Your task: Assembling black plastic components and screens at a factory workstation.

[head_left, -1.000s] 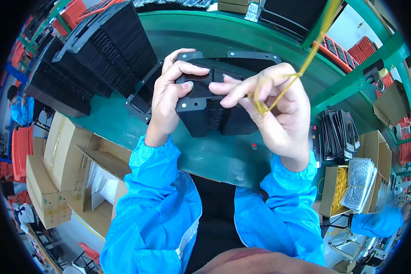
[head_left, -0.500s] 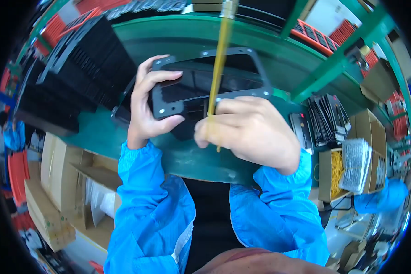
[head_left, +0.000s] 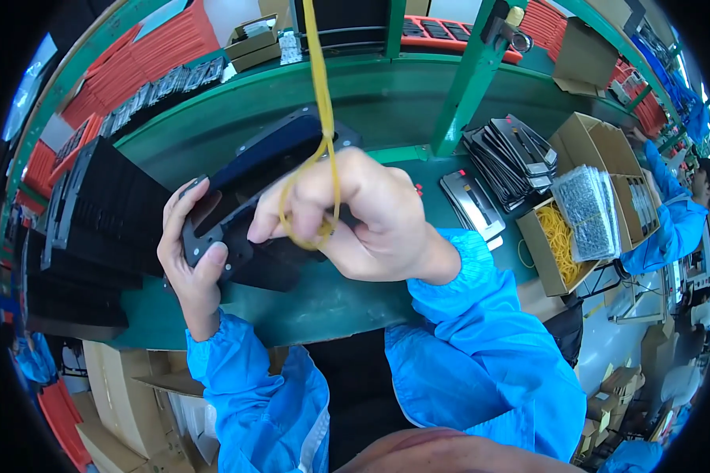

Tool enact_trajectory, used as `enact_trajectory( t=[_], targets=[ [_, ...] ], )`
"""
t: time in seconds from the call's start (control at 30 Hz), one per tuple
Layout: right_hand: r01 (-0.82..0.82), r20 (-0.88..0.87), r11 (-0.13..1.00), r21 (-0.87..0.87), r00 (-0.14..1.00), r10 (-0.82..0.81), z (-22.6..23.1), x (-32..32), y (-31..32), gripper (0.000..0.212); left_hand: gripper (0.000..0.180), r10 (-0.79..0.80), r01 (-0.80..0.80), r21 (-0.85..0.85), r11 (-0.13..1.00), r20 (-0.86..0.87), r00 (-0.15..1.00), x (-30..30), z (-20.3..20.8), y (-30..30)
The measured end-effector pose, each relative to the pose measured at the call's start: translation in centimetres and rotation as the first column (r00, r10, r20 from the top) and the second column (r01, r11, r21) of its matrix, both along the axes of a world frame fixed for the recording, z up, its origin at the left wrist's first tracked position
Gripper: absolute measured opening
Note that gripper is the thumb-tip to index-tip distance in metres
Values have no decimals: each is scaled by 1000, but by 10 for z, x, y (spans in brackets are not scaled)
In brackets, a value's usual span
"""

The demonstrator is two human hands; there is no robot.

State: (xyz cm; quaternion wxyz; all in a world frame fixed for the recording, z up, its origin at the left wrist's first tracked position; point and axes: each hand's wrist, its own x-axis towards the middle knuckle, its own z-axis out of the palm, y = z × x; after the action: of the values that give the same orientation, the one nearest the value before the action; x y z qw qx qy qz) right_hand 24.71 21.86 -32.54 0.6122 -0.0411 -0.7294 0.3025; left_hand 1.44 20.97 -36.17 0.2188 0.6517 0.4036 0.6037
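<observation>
My left hand (head_left: 191, 264) grips the near left end of a black rectangular frame (head_left: 241, 251), with thumb and fingers around its grey edge. The frame is tilted up at its far side and shows round screw heads or holes at its corners. My right hand (head_left: 371, 217) is held over the frame's near right part, fingers curled and closed. Whatever lies between its fingertips is hidden. A yellow elastic band (head_left: 317, 71) hangs from above, its lower loop across the right fingers. Whether the loop goes around them I cannot tell.
Tall stacks of black panels (head_left: 102, 229) stand left on the green bench (head_left: 347, 303). To the right lie stacked dark flat parts (head_left: 509, 162) and a carton of yellow bands (head_left: 560, 244) with bubble-wrapped packs (head_left: 588, 213). A green post (head_left: 469, 87) rises behind. A co-worker (head_left: 674, 225) is far right.
My view has turned right, so the bench items shift left. The frame has tipped up at its far side. My right hand has turned, and the band's lower end now shows as an open loop.
</observation>
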Motion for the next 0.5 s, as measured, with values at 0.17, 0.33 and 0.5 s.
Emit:
enact_trajectory(
  t=[0.17, 0.33, 0.5],
  targets=[
    [73, 118, 971, 228, 988, -102, 13, 28, 6, 29, 53, 209, -160, -156, 975, 388, 897, -44, -7, -1],
    [237, 108, 938, 253, 957, -271, 22, 45, 10, 23, 43, 520, -473, -228, 851, 233, 822, -104, -66, -18],
    [287, 51, 926, 244, 950, -308, 24, 56, 21, 17, 49, 648, -675, 79, 733, -381, 659, -94, -90, -51]
  ],
)
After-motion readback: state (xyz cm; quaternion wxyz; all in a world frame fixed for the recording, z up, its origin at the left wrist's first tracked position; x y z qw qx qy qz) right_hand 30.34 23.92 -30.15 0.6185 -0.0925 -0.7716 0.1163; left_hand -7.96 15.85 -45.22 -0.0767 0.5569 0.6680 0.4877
